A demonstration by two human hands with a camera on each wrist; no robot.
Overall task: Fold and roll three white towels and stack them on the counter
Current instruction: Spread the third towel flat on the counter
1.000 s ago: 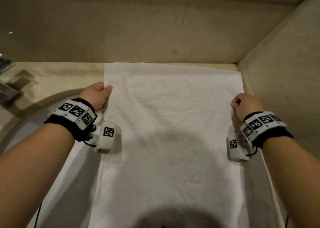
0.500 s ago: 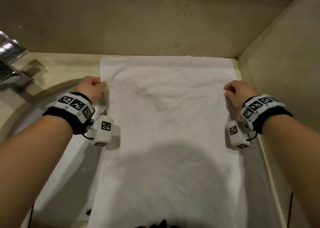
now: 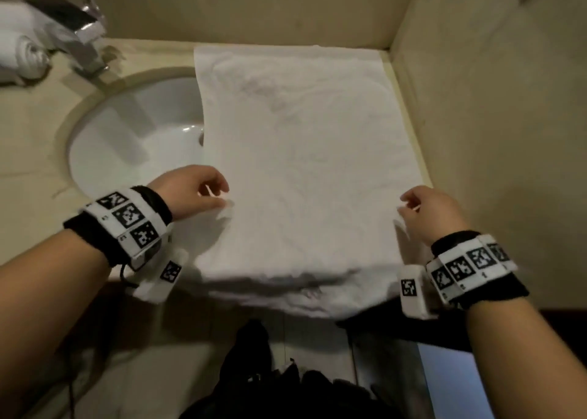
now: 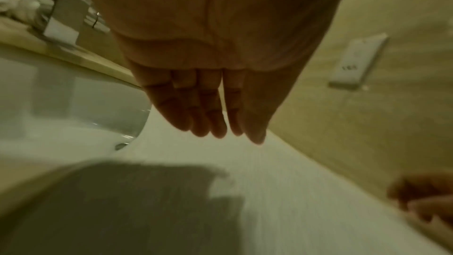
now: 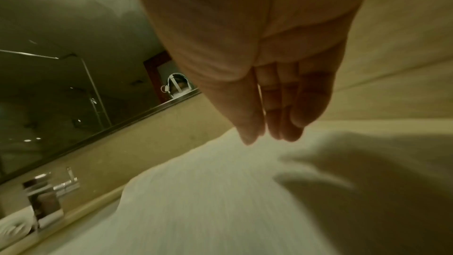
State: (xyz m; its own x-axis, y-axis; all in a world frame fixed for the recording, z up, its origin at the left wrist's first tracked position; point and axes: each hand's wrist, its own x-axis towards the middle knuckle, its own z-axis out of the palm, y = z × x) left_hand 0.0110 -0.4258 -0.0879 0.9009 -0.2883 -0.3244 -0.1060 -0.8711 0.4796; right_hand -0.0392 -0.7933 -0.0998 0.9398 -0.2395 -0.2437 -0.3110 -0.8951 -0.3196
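Observation:
A white towel [image 3: 301, 164] lies spread flat on the beige counter [image 3: 31, 139]. Its left part covers some of the sink, and its near end droops over the front edge. My left hand [image 3: 222, 196] hovers at the towel's left edge and my right hand [image 3: 405, 204] at its right edge. In the wrist views the left hand [image 4: 215, 129] and right hand [image 5: 272, 135] have straight fingers just above the towel [image 4: 282, 191] and hold nothing. A rolled white towel [image 3: 22, 53] lies on the counter at the far left, behind the faucet.
A chrome faucet [image 3: 76, 34] stands behind the white sink basin [image 3: 133, 132]. Walls close the counter at the back and right [image 3: 476, 100], with a white wall plate [image 4: 357, 61] on one. A mirror [image 5: 61, 84] hangs above. Dark clothing [image 3: 254, 380] shows below the counter edge.
Both hands have let go of the towel's side edges and drawn back toward its near end, fingers now straight. The view has tilted down and pulled back, showing sink and front edge.

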